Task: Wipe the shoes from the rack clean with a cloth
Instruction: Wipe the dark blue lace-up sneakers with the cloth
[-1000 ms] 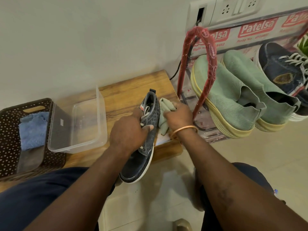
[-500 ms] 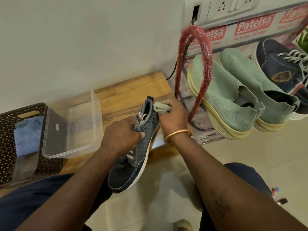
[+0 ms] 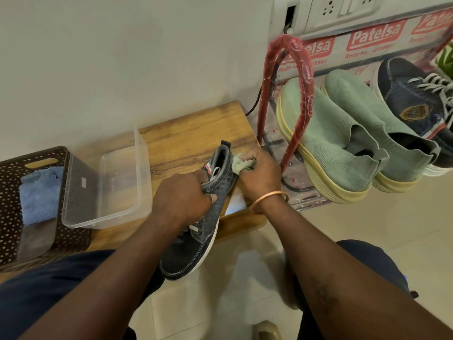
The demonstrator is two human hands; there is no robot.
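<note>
Since a second before, the right hand (image 3: pixel 259 177) had slid the cloth (image 3: pixel 241 164) up the side of the dark shoe (image 3: pixel 215 212) to the heel end, and the toe had dipped lower. The bench (image 3: pixel 196 133) stood by the wall, with the rack (image 3: pixel 304 94) just beside it on the right. On the rack sat two green shoes (image 3: pixel 331 141) and a blue shoe (image 3: pixel 411 101). A basket (image 3: pixel 12 217) with a blue rag (image 3: pixel 39 192) in it was at the left end of the bench, and a clear box (image 3: pixel 107 182) sat just beside it. The dark shoe was held up over the front edge of the bench, heel far and toe near. The left hand (image 3: pixel 181 200) was curled round its middle, by the laces. The right hand was bunched round the cloth and pressed it on the shoe near the heel. To wipe well, I think the left hand should hold the shoe firm so it does not wobble. The right hand should rub in short, firm strokes with a clean bit of cloth. Then the shoe should be turned to reach the white sole edge and the other side.
</note>
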